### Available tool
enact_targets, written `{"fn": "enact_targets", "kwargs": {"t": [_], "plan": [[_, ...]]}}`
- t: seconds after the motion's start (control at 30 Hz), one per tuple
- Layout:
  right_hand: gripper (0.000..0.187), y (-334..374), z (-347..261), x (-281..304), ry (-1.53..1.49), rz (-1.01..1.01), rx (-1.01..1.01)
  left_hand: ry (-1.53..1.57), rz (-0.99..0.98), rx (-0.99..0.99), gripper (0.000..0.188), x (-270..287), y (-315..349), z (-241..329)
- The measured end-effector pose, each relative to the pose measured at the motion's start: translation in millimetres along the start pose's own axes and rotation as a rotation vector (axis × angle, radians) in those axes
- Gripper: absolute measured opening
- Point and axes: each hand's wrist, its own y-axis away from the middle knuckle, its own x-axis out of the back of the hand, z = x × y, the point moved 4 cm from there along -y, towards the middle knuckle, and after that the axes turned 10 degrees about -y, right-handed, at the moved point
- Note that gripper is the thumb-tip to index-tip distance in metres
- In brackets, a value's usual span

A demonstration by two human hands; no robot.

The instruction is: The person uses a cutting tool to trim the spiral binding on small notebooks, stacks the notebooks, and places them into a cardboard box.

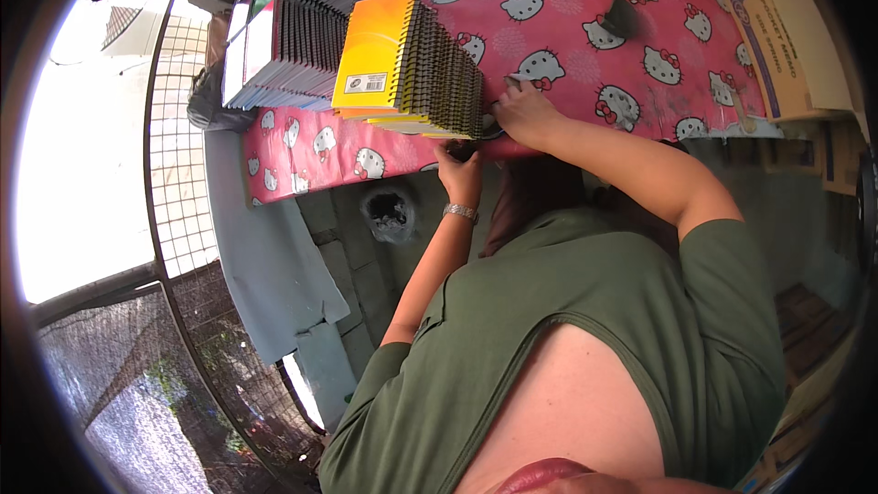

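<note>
A tall stack of spiral-bound notebooks (378, 48) with yellow covers stands near the table's front edge, its dark wire spines facing right. My left hand (460, 178), with a metal watch on the wrist, is at the table edge just below the stack. Its fingers curl around something dark that I cannot make out. On the table right of the stack rests my right hand (528, 116), fingers bent and closed. A small greyish bit shows at its fingertips, too little to name. What lies between the two hands is mostly hidden.
More spiral notebooks (306, 50) in several stacks stand at the back left. A pink cartoon-cat tablecloth (567, 23) covers the table. A dark lump (621, 16) lies on it. At the right stands an open cardboard box (773, 55). Wire mesh (183, 155) borders the left side.
</note>
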Motion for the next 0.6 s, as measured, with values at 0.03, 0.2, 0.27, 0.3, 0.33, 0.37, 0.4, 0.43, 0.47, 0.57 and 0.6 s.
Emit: {"fn": "enact_targets", "kwargs": {"t": [0.03,0.2,0.27,0.3,0.33,0.37,0.4,0.43,0.47,0.57,0.6], "plan": [[0.017,-1.4,-3.2,0.7,0.021,0.035,0.066,-0.039,0.029,-0.023,0.051,0.9,0.7,-0.3],[0.020,-12.0,-12.5,1.7,-0.161,-0.350,-0.054,-0.195,0.098,-0.068,0.051,6.8,13.8,22.8],[0.020,-15.8,-15.4,8.9,-0.211,-0.364,-0.165,-0.189,0.117,-0.075,0.050,10.6,12.1,21.2],[0.021,-16.5,-14.6,11.4,-0.233,-0.368,-0.219,-0.173,0.120,-0.057,0.045,9.6,11.9,22.7],[0.021,-15.8,-13.3,8.4,-0.187,-0.422,-0.198,-0.150,0.105,-0.037,0.044,8.8,10.9,24.0],[0.022,-14.7,-10.0,6.5,-0.140,-0.474,-0.174,-0.126,0.091,-0.017,0.044,9.3,9.6,24.7],[0.021,-10.8,-2.4,1.4,-0.129,-0.444,-0.184,-0.093,0.068,-0.008,0.044,7.5,8.4,26.4],[0.020,-6.0,5.3,-5.4,-0.122,-0.418,-0.192,-0.061,0.044,0.005,0.044,6.3,8.1,26.6],[0.020,-5.8,6.7,-2.9,-0.136,-0.393,-0.156,-0.067,0.047,-0.007,0.043,10.4,8.8,25.0],[0.035,8.1,18.4,6.9,-0.177,-0.219,-0.089,0.109,-0.056,0.073,0.035,18.5,11.1,19.5],[0.041,18.4,26.5,8.6,-0.191,-0.144,-0.087,0.298,-0.238,0.252,0.033,21.1,12.5,23.0]]}}
